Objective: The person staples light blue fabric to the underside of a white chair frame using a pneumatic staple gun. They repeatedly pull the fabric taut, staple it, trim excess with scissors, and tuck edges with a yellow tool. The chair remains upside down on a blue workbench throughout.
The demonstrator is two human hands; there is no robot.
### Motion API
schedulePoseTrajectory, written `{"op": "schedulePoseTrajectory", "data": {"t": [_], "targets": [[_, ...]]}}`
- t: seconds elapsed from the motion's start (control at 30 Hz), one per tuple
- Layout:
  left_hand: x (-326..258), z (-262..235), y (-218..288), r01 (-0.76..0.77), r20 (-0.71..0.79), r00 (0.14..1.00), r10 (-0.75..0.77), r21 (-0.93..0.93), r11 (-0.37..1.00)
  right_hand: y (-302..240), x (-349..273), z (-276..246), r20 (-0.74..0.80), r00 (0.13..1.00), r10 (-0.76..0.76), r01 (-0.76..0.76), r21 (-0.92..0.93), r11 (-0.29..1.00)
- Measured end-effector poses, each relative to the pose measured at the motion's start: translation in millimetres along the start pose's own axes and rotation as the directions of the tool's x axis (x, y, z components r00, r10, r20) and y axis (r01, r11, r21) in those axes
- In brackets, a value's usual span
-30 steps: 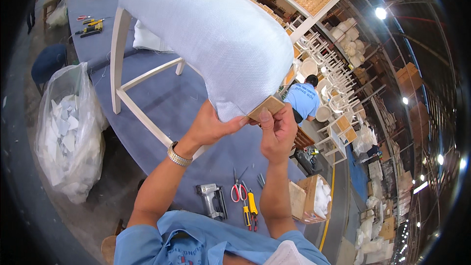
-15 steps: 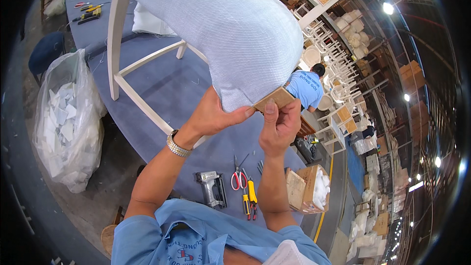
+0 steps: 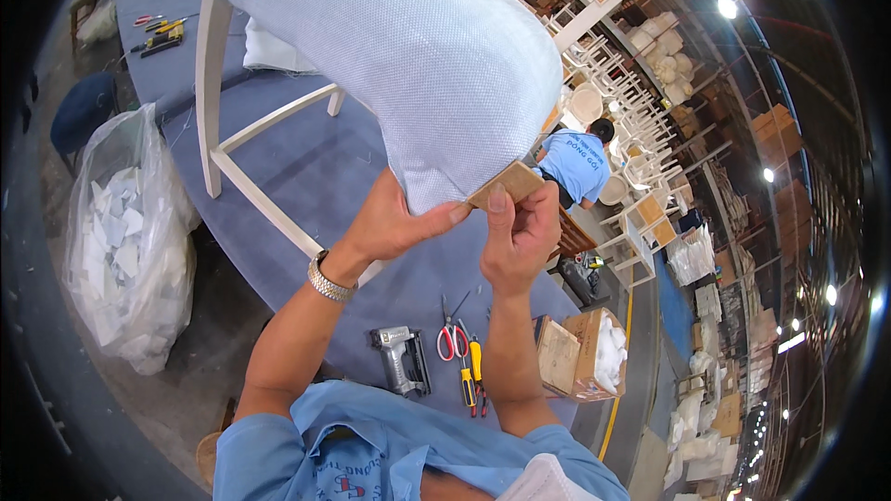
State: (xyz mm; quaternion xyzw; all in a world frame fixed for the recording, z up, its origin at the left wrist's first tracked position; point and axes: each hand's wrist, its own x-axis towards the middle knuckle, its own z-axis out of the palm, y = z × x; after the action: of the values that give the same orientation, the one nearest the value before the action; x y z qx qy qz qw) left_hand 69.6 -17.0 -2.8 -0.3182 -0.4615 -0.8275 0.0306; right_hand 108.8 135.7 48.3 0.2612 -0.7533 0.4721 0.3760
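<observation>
A chair (image 3: pixel 399 56) covered in pale blue woven fabric, with white wooden legs, stands on the blue-grey worktable (image 3: pixel 306 167). My left hand (image 3: pixel 394 223) grips the lower corner of its cover, the thumb pointing right and the fingers partly hidden behind the fabric. With the thumb in front and curled fingers behind, my right hand (image 3: pixel 520 237) pinches a small flat brown board piece (image 3: pixel 504 186) against that same corner. The tip of my left thumb lies at the board's lower left edge. What the board meets behind the fabric cannot be seen.
Near me on the table lie a staple gun (image 3: pixel 401 359), red-handled scissors (image 3: pixel 453 341) and yellow-handled tools (image 3: pixel 476 366). A cardboard box (image 3: pixel 580 353) with white stuffing is at right, a clear bag of scraps (image 3: pixel 130 241) at left. Another person (image 3: pixel 575 162) is beyond the chair.
The chair and both hands sit slightly further left in the picture. The brown board shows a little more of its face. Both hands keep their hold.
</observation>
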Motion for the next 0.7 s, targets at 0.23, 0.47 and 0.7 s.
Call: {"op": "schedulePoseTrajectory", "data": {"t": [0.23, 0.47, 0.7], "targets": [[-1.2, 0.5, -0.8, -0.063, 0.003, 0.998, 0.063, 0.015, 0.998, 1.4, -8.0, 4.1, -0.065, 0.998, 0.004, -0.005, -0.003, 1.0], [-1.6, 2.0, -3.1, -0.065, -0.001, 0.998, 0.065, -0.039, 0.997, 2.1, -7.5, 6.9, -0.059, 0.998, -0.032, 0.034, 0.035, 0.999], [-0.3, 5.0, 0.2, -0.098, -0.024, 0.995, 0.099, 0.03, 0.995, 5.3, -3.3, -3.0, 0.013, 1.0, 0.025, -0.025, 0.013, 1.0]]}}
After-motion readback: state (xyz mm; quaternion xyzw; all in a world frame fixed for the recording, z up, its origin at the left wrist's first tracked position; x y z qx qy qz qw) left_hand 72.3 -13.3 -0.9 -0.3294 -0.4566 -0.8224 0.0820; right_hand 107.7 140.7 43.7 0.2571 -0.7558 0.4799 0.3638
